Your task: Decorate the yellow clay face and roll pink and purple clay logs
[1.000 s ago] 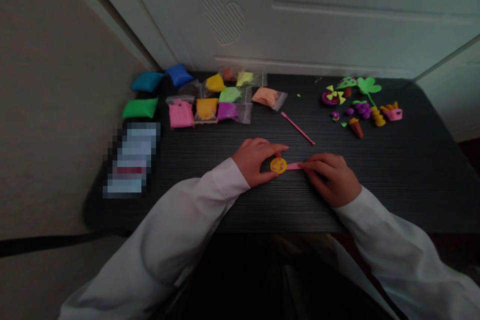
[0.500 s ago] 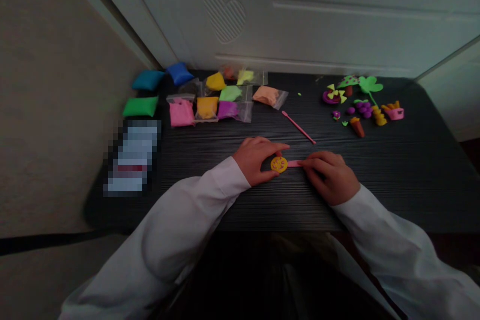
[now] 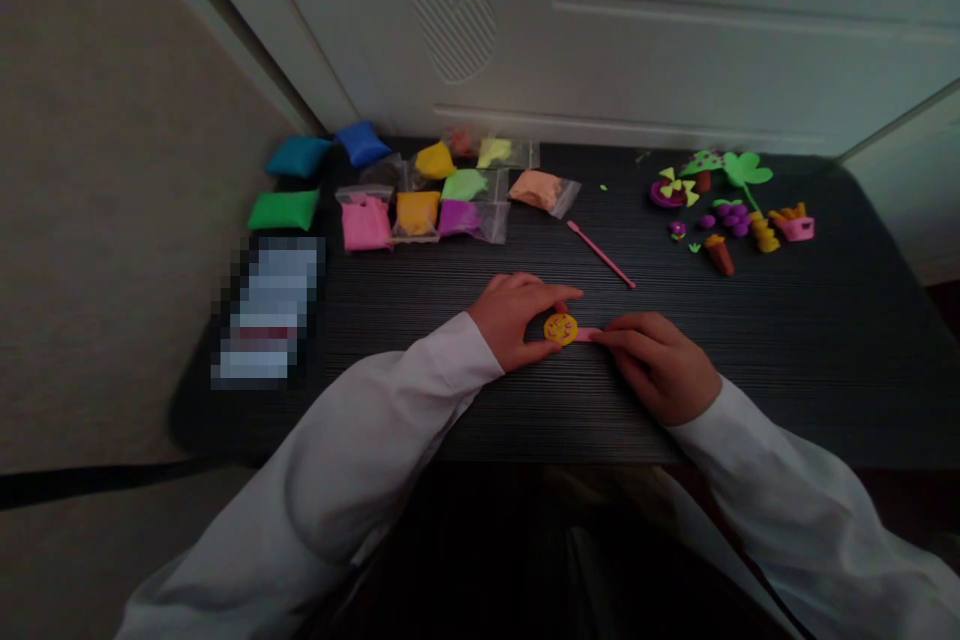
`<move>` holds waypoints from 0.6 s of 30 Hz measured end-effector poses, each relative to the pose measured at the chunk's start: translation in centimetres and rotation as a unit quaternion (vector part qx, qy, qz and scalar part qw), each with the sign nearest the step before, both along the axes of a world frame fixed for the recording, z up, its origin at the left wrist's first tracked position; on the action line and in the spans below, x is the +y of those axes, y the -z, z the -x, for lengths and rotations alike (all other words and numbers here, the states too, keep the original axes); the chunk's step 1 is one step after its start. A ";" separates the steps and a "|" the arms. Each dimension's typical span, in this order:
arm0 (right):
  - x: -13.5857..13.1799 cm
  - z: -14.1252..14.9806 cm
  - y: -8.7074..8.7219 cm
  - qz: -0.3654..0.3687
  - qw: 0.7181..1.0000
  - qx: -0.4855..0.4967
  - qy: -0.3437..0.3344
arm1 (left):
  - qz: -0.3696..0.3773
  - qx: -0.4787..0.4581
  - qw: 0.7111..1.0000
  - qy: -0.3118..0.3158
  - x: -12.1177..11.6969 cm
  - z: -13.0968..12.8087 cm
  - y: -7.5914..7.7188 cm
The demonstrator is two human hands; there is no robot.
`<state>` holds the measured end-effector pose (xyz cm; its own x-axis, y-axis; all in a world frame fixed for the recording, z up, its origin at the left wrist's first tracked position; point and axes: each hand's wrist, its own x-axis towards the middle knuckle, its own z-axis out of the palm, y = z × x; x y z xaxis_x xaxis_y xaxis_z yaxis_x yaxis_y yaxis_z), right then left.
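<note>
Between the thumb and fingers of my left hand [image 3: 517, 320] is a round yellow clay disc [image 3: 560, 329] with purple marks on its face. A flat pink strip [image 3: 585, 334] reaches out from the disc's right side. The fingertips of my right hand [image 3: 660, 360] are pressed together on the strip's right end, and they cover that end. Disc and strip are low over the dark table [image 3: 450, 420]; whether they rest on it I cannot tell. A thin pink modelling tool [image 3: 601, 255] lies beyond my hands.
Bags of coloured clay, such as a pink one [image 3: 365, 222] and a green packet [image 3: 283, 210], lie at the back left. A blurred phone-like screen [image 3: 268, 310] is at left. Small clay models, including purple grapes [image 3: 731, 217] and a pink basket [image 3: 796, 225], stand at the back right.
My right fingertips have shifted slightly left along the pink strip, toward the disc. My left hand keeps its hold on the disc. The whole view has moved a little.
</note>
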<state>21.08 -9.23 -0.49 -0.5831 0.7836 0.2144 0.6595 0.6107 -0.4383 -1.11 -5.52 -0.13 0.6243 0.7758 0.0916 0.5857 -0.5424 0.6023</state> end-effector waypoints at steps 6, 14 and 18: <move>-0.1 0.0 0.1 -0.011 1.000 0.001 0.012 | 0.008 0.004 1.000 0.003 0.0 0.0 -0.1; 0.2 0.2 0.2 -0.033 0.999 0.006 0.031 | 0.006 -0.003 1.000 0.005 0.0 0.0 -0.1; 0.1 0.4 0.4 -0.015 1.000 0.013 0.017 | 0.005 -0.006 1.000 0.002 0.0 0.0 -0.1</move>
<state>20.64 -9.18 -0.85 -0.5508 0.7952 0.2534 0.6678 0.6020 -0.4378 -1.12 -5.50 -0.07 0.6265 0.7741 0.0914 0.5759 -0.5386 0.6150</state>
